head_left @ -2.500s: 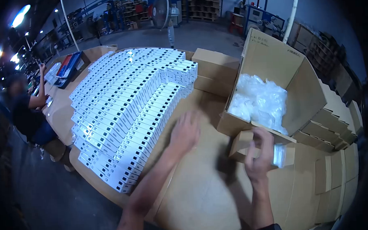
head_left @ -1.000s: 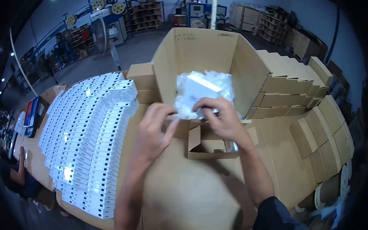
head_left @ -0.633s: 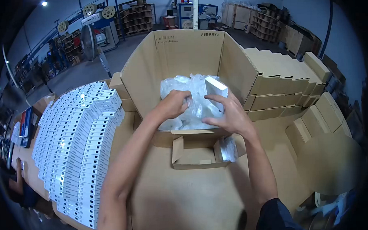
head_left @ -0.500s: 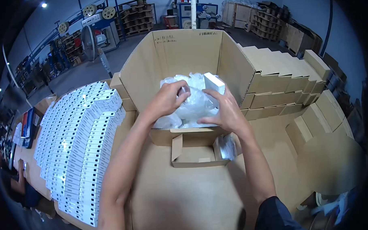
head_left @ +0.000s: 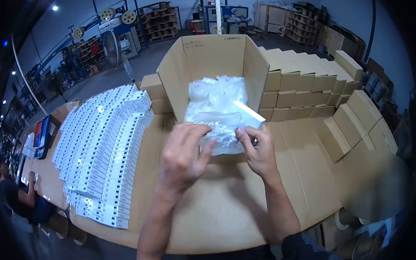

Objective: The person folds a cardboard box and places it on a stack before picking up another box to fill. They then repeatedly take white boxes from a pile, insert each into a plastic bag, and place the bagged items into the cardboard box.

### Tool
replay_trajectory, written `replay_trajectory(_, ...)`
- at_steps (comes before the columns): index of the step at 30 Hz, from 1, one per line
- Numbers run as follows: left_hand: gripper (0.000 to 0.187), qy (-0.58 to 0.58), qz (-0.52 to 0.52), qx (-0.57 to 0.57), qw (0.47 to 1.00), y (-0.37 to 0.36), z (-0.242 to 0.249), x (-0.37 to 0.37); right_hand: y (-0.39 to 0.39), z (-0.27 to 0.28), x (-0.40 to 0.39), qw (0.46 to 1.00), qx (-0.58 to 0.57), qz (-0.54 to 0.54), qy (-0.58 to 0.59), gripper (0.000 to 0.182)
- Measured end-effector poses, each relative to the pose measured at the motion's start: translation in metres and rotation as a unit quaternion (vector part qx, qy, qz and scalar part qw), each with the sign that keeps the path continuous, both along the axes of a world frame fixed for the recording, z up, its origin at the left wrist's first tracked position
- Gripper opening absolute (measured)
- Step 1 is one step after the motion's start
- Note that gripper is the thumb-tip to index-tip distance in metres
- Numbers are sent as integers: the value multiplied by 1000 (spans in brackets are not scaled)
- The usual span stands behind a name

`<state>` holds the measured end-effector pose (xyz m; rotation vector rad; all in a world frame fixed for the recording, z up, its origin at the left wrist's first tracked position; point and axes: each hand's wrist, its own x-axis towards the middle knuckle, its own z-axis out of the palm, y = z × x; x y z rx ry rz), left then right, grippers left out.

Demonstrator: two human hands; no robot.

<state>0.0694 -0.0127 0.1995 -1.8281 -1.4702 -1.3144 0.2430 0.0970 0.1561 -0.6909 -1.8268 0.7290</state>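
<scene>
Right hand (head_left: 261, 153) with bag (head_left: 221, 135) before open carton (head_left: 214, 61)

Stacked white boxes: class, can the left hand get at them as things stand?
Probably yes: only bare tabletop shows between the left hand and the stacked white boxes, though it may be gripping the clear plastic bag.

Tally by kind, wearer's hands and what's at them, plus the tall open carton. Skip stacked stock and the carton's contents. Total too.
Hands, left hand and right hand: 2
White box in the right hand: 1
Plastic bag at the hands: 1
Tall open carton: 1
Total: 5
</scene>
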Motion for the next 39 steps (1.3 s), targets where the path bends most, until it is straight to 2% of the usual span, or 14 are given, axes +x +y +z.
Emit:
replay_trajectory(4,31,-35,27,-88,995,-26,-17,36,-44,-11,16,999,27,27,18,20)
replay_trajectory(5,25,-58,18,-83,995,-31,-19,40,-52,-14,21,999,28,41,15,19)
replay_trajectory(8,21,-201,-41,-191,960,-49,-34,47,-69,-25,36,998,6,65,-6,22)
replay_trajectory(10,26,-224,-67,-177,956,-59,-40,54,-78,-34,50,997,-34,62,-38,24)
replay_trajectory(11,28,-236,-68,-171,954,-63,-43,57,-84,-35,57,988,-103,114,-22,28)
replay_trajectory(14,34,-254,-57,-173,950,-73,-48,60,-102,-46,82,980,-100,144,-95,29)
replay_trajectory(17,30,-286,-33,-225,931,-83,-50,53,-113,-70,92,982,-101,148,-58,26)
replay_trajectory(20,24,-415,-3,-35,909,-75,-88,45,-132,-78,93,993,-87,79,-32,23)
replay_trajectory(21,29,-390,-17,82,917,-73,-94,46,-137,-86,88,995,-90,45,-4,23)
replay_trajectory(24,31,-627,-167,82,757,-93,-124,75,-149,-94,81,996,-83,-16,16,19)
replay_trajectory(27,32,-629,-115,-76,765,-102,-135,108,-153,-105,74,999,-48,-20,15,18)
replay_trajectory(30,33,-685,-99,-93,716,-104,-130,114,-158,-113,69,993,-107,-11,40,18)
replay_trajectory(34,38,-576,-147,-30,803,-98,-155,112,-160,-102,70,973,-224,26,51,25)
replay_trajectory(39,54,-591,-168,-32,789,-109,-173,105,-158,-112,71,979,-195,22,63,25)
